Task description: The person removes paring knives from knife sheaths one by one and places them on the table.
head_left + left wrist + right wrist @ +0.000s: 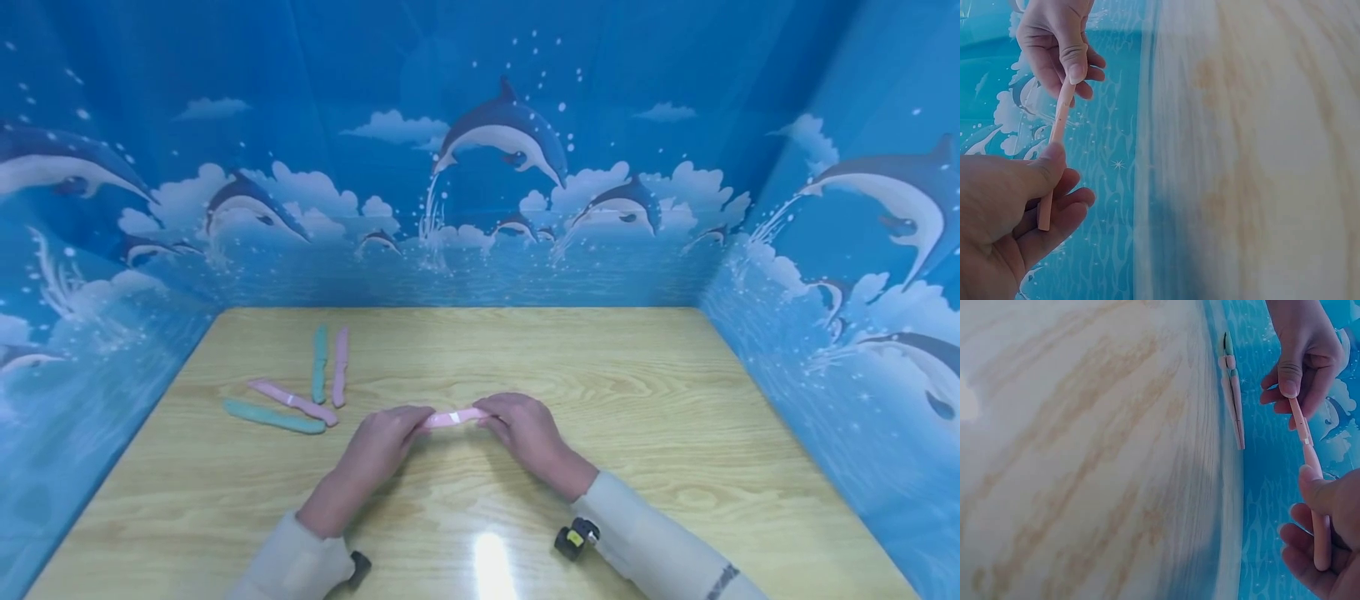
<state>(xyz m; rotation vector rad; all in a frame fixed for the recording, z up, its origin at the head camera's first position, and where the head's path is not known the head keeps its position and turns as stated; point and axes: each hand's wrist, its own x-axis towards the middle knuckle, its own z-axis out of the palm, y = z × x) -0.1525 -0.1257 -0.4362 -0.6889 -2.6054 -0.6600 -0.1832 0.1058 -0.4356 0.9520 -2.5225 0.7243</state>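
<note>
In the head view, a pink knife (452,417) is held over the table (637,383), one end pinched by the left hand (384,433) and the other by the right hand (522,427). If the ends were pulled or twisted unevenly, one pinch could be lost and the knife dropped. Two green knives (320,364) and two spare pink knives (341,367) are laid to the left; these could be knocked if the left arm were swung outward.

In the left wrist view, the knife is clasped between the left thumb and fingers, with its tip left jutting past them. Should the thumb slide along the smooth-looking surface, that hold could be lost.

In the right wrist view, the thicker end is gripped by the right hand, and a pale band (1307,441) is seen near the middle. Whether a blade is covered cannot be told in this dim picture; if a cover were freed abruptly, a finger could be nicked.
</note>
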